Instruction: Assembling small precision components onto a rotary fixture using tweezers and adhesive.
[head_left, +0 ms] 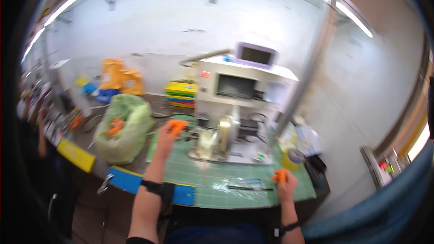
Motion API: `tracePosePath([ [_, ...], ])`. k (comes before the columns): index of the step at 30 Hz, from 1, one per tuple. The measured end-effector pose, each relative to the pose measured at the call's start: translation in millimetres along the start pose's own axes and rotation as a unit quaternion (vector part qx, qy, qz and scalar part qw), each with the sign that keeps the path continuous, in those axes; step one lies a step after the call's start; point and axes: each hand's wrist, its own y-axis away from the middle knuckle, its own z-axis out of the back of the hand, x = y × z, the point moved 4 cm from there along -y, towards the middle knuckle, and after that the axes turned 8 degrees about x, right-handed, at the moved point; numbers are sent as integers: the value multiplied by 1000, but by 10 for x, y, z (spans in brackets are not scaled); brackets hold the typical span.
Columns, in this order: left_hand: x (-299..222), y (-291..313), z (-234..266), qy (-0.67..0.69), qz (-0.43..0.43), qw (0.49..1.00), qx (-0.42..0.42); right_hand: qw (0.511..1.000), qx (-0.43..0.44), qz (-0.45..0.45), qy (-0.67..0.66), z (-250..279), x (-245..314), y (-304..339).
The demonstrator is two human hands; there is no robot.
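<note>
My left hand (169, 132) is raised over the left part of the green cutting mat (203, 192), beside a bag-lined bin. Its fingers are curled together and tipped in orange, like finger cots; what they pinch, if anything, is blurred. Low over the mat's right side, my right hand (285, 184) is closed, with the same orange on its fingers, and whatever it may hold is hidden. Between the hands lie clear plastic wrappers (224, 184) and a thin black strip (248, 189). A white bench machine (208, 92) with a pale reel (224, 132) stands behind them.
At the left is a bin lined with a pale green bag (129, 142), orange bits inside. Yellow bins (113, 74) and stacked coloured trays (181, 88) stand farther back. A yellow-labelled round container (293, 159) sits near my right hand. People work at the far left.
</note>
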Motion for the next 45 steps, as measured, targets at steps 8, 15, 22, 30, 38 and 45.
tracePosePath([
  [8,206,-465,-471,22,-24,999,20,997,12,-55,-49,294,-332,-422],
  [15,335,-517,-508,33,-7,999,-2,997,41,-36,-54,395,-470,-586],
  [22,271,-499,-561,36,-2,999,21,996,38,-53,-67,329,-465,-499],
  [30,247,-479,-435,28,-18,999,23,997,39,-38,-55,232,-346,-488],
  [38,200,-442,-500,37,-9,999,29,998,29,-53,-35,230,-275,-387],
  [45,181,-392,-548,29,-7,999,25,998,14,-52,-36,263,-305,-307],
])
